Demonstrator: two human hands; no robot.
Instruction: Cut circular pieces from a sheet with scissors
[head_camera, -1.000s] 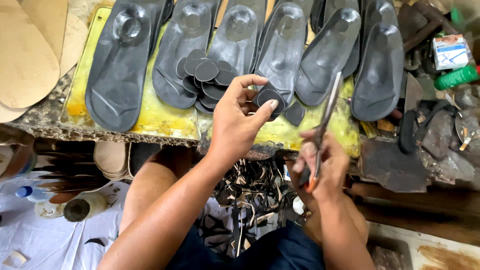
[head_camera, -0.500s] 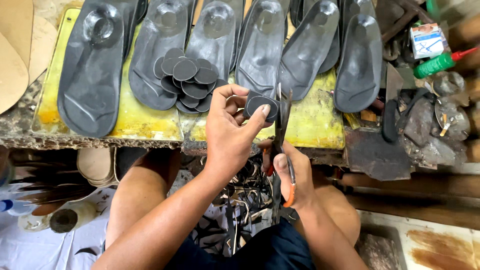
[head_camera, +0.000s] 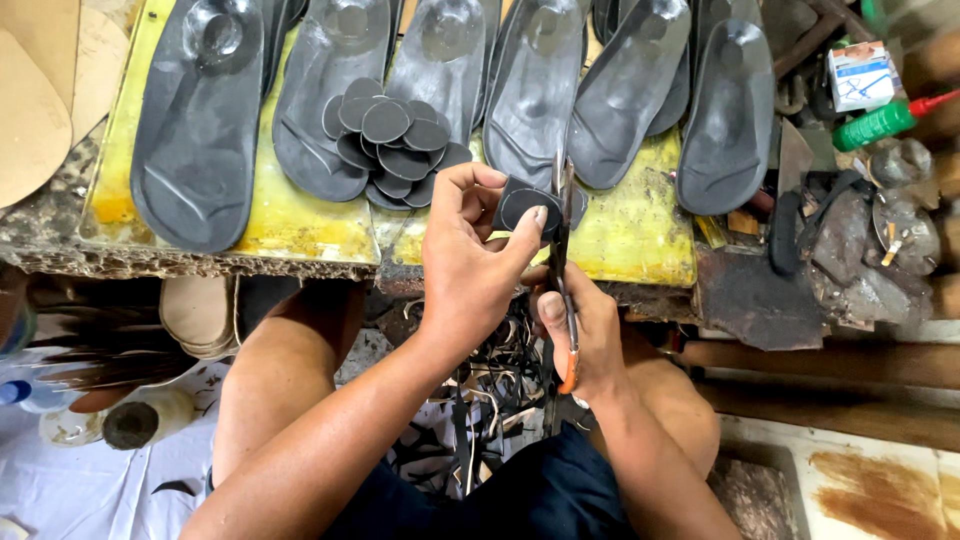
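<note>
six dark insoles (head_camera: 200, 130), one scissors (head_camera: 563, 260)

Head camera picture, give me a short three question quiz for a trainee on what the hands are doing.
1. True or false: the left hand pinches a dark oval rubber piece.
2. What does the right hand grip? A) hammer B) scissors C) brush
3. Fill in: the pile of cut ovals lies on a dark ____.

Key: 1 true; 2 B; 3 insole
</note>
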